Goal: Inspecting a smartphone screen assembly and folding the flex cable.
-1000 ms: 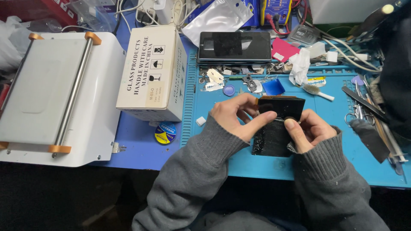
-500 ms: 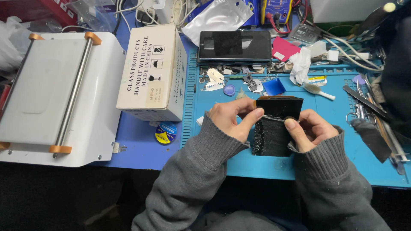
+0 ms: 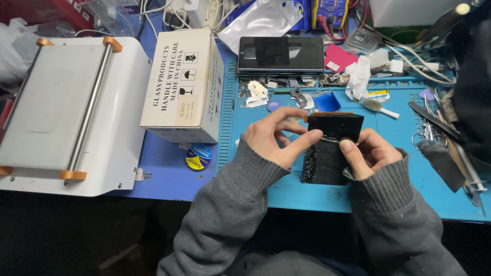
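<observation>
Left hand: my fingers pinch the left edge of the black panel, thumb on its face.
Black panel: held between both hands, above the blue mat's near edge, middle.
Right hand: thumb clamps the panel's lower right.
Vs earlier: left fingers spread out a bit more.

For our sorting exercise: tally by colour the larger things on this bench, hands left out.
White: 2, flat metal-barred machine and printed cardboard box
Black: 2, glossy phone and thin rectangular panel gripped by left hand and right hand
Blue: 1, small plastic cap
Total: 5
</observation>
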